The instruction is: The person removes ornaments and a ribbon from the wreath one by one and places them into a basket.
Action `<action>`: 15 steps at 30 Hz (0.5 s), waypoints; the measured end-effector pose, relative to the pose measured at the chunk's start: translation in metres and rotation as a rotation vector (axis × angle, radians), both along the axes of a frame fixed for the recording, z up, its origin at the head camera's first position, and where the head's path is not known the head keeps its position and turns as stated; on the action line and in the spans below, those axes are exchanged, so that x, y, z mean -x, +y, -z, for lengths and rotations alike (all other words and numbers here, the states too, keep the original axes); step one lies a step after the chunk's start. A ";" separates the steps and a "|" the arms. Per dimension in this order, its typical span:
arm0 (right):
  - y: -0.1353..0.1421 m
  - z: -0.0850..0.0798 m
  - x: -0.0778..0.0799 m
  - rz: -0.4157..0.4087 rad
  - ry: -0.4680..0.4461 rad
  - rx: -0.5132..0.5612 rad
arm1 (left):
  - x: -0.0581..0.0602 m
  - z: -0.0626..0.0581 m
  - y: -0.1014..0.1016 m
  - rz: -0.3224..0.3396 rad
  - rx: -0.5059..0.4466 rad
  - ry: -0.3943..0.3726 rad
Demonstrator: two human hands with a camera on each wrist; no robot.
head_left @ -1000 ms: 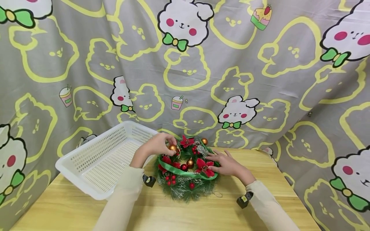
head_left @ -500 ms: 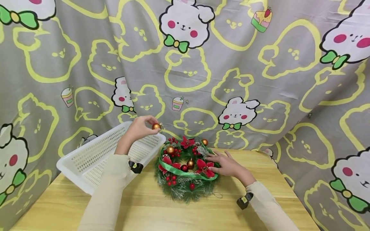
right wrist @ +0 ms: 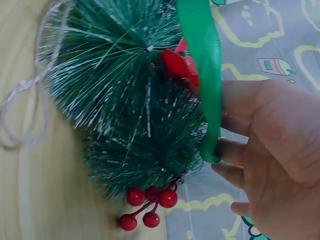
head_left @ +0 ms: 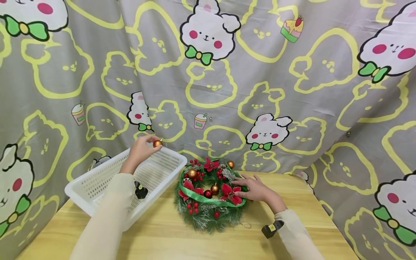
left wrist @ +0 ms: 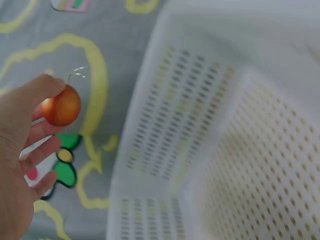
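My left hand [head_left: 142, 150] pinches a small gold Christmas bauble [head_left: 157, 143] between thumb and fingers, above the far part of the white plastic basket [head_left: 182, 161]. In the left wrist view the bauble [left wrist: 62, 106] looks orange-gold, with a thin cord at its top. My right hand [head_left: 256, 188] rests on the right side of a green Christmas wreath [head_left: 212, 221]. Its fingers lie against the wreath's green ribbon [right wrist: 207, 75] in the right wrist view. Red poinsettias, red berries and gold and red baubles sit on and inside the wreath.
The basket stands at the left of the wooden table [head_left: 182, 245], beside the wreath. A gold bauble [head_left: 230, 164] lies at the wreath's far right edge. A loop of string [head_left: 246, 225] lies by its front right. A patterned curtain [head_left: 211, 83] hangs behind the table.
My left hand has carried the gold bauble from the wreath's left side, leftward to over the basket. My right hand has stayed on the wreath. The view has tilted slightly.
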State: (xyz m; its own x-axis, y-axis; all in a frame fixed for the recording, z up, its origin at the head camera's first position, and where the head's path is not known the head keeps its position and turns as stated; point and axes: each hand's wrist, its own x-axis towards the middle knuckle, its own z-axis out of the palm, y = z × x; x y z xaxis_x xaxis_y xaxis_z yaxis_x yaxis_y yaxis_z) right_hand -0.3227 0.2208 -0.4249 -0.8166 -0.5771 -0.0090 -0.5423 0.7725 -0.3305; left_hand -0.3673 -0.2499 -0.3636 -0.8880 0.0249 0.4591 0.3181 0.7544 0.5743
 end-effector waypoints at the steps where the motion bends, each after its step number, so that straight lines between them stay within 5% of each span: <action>1: 0.000 0.000 0.000 0.004 -0.002 0.001 | 0.001 0.003 -0.002 -0.011 0.007 0.000; 15: 0.000 0.004 -0.005 0.012 -0.014 0.060 | 0.008 0.053 -0.024 -0.110 0.138 0.036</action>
